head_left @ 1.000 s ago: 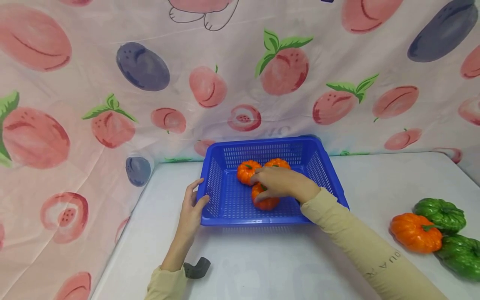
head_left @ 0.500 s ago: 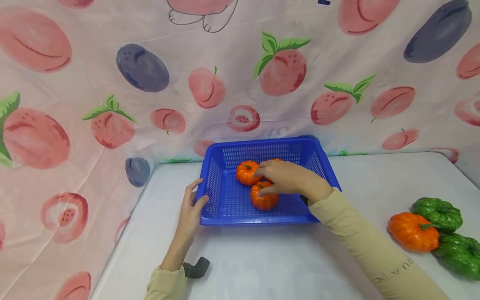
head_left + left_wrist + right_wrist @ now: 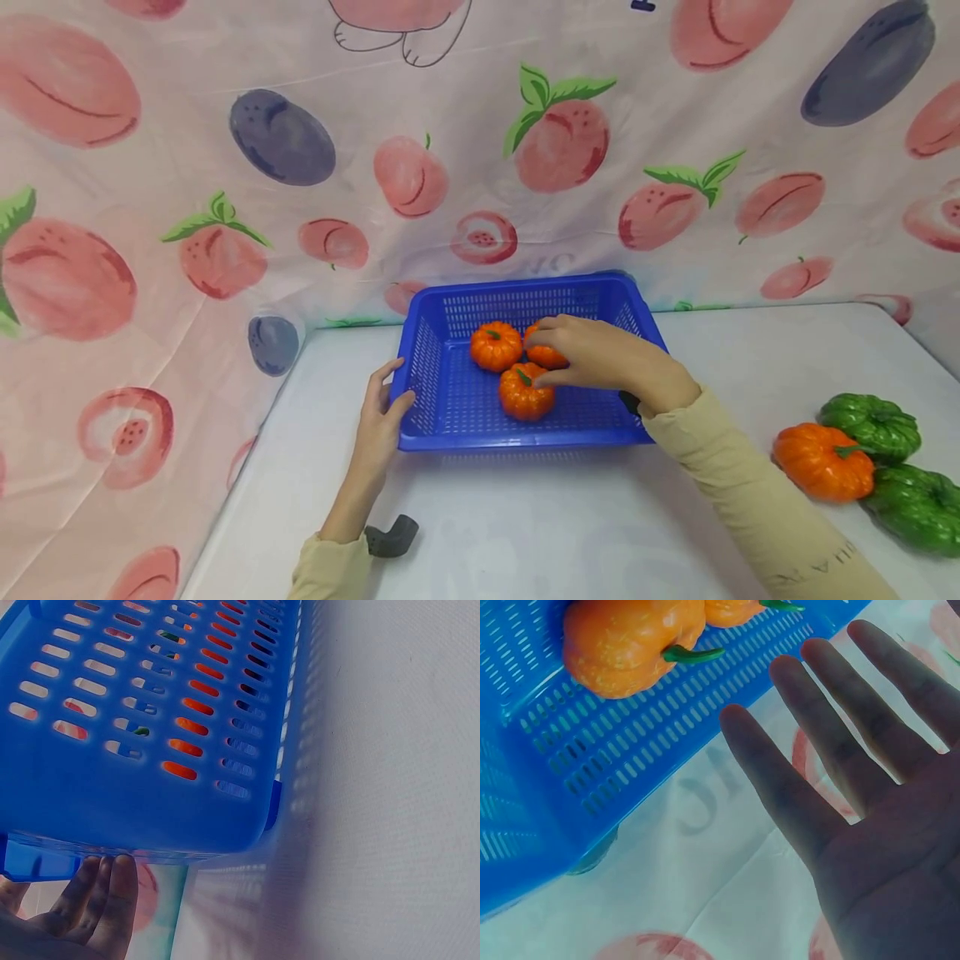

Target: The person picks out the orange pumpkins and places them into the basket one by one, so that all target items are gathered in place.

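Three orange pumpkins [image 3: 527, 393] sit in the basket [image 3: 517, 442]; another orange pumpkin [image 3: 821, 462] and two green ones [image 3: 872, 427] lie outside on the bench [image 3: 525, 533], so filling looks about half done. The right grip [image 3: 611, 354], fingers straight, holds nothing; the left grip [image 3: 378, 433] holds the basket's side.

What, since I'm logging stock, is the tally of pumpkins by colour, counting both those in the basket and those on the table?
Orange pumpkins: 4 (3 in the blue basket, 1 on the table)
Green pumpkins: 2 (both on the table)
Total: 6
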`<state>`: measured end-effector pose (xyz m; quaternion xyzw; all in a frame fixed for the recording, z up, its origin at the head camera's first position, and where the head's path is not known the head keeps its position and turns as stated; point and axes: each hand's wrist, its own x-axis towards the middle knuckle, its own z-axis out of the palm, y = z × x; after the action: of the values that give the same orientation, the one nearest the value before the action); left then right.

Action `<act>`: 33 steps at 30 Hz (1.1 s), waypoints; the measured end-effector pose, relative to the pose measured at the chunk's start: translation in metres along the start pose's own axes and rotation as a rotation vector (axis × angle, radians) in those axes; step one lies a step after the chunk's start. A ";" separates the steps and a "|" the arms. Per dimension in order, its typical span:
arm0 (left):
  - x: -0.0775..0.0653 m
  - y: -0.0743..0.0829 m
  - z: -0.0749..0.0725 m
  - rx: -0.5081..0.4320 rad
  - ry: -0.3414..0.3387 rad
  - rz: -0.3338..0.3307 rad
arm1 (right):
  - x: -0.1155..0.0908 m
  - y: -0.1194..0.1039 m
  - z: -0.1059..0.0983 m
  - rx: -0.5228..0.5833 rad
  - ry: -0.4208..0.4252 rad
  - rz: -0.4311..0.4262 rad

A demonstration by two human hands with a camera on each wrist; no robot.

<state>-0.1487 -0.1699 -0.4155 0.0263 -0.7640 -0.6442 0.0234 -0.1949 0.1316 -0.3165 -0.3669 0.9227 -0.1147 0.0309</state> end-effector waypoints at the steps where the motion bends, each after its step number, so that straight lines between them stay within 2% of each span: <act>1: 0.000 0.000 0.000 0.001 0.001 0.000 | -0.001 0.001 0.000 0.004 -0.002 0.011; 14: -0.001 0.000 0.001 -0.017 -0.002 0.025 | -0.022 0.007 -0.006 0.011 0.042 0.081; 25: -0.002 0.001 0.001 -0.023 -0.006 0.030 | -0.038 0.016 -0.007 -0.018 0.085 0.072; 33: 0.000 -0.001 0.000 -0.023 -0.004 0.013 | -0.049 0.017 -0.009 -0.032 0.082 0.096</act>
<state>-0.1483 -0.1697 -0.4163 0.0198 -0.7568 -0.6529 0.0263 -0.1720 0.1790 -0.3128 -0.3178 0.9414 -0.1131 -0.0075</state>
